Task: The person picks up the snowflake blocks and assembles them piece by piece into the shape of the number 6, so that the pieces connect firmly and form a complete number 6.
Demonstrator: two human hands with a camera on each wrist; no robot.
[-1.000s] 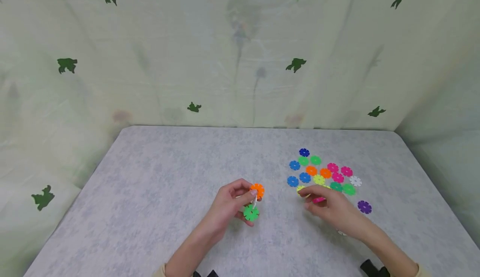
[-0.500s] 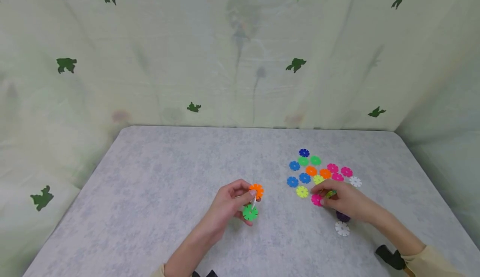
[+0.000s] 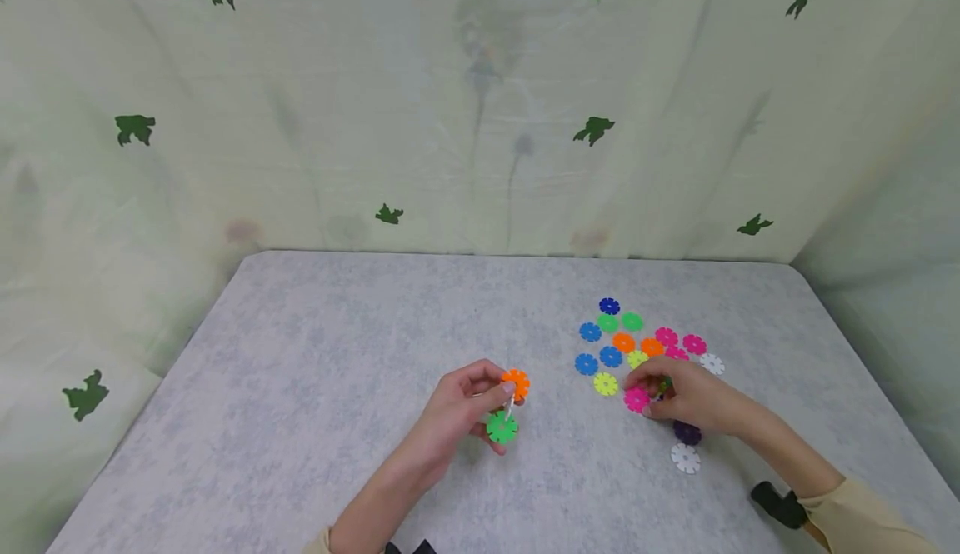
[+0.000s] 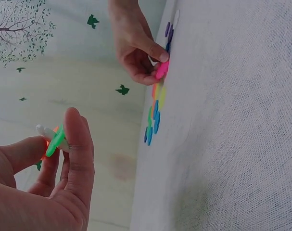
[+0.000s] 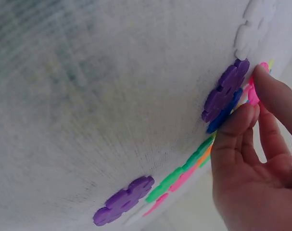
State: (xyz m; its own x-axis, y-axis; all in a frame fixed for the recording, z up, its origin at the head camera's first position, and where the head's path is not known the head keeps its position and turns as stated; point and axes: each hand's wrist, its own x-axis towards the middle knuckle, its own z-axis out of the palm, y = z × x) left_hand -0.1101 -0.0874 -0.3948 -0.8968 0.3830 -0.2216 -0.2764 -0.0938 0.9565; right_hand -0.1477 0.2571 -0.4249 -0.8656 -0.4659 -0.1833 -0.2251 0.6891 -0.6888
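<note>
My left hand (image 3: pixel 465 408) pinches a small chain of joined plastic snowflake discs. It has an orange disc (image 3: pixel 517 383) above, a white disc (image 4: pixel 45 132) seen edge-on between, and a green disc (image 3: pixel 502 427) below. At the right, my right hand (image 3: pixel 693 396) has thumb and fingers on a pink snowflake disc (image 3: pixel 637 400), low over the table. A yellow disc (image 3: pixel 606 384) lies just left of those fingertips. Under the wrist side are a dark purple disc (image 3: pixel 687 432) and a white snowflake disc (image 3: pixel 686 458). A blue disc (image 5: pixel 224 113) near the right fingers is partly covered.
Loose discs spread behind the right hand: several blue ones (image 3: pixel 587 364), orange ones (image 3: pixel 623 342), green ones (image 3: pixel 632 321) and pink ones (image 3: pixel 694 344). The grey table (image 3: pixel 337 329) ends at a hanging leaf-patterned cloth (image 3: pixel 315 121).
My right hand has shifted right from beside the yellow disc, and its thumb and fingers have come onto the pink disc. The left hand with its joined discs stays in place.
</note>
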